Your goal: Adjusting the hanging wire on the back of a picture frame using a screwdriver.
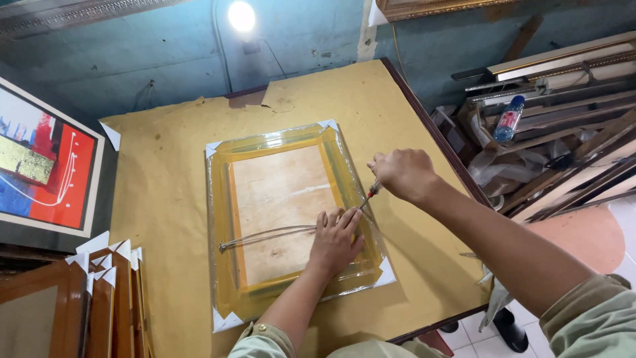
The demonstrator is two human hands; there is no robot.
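A plastic-wrapped picture frame (291,219) lies face down on the paper-covered surface (165,166). The left hand (336,240) presses flat on its right edge, fingers spread. The right hand (401,174), fingers curled, grips a screwdriver (370,193), its tip at the frame beside the left fingers.

Wrapped frame (291,219): flat on the brown-papered tabletop (165,199), centre; rectangular, sealed in clear glossy plastic, yellow border, pale board inside, white card protectors on corners.
Bottle (509,119): right, among stacked mouldings; clear plastic, blue cap, red-and-blue label band.
Stacked frames (109,292): lower left; brown, white corner protectors.
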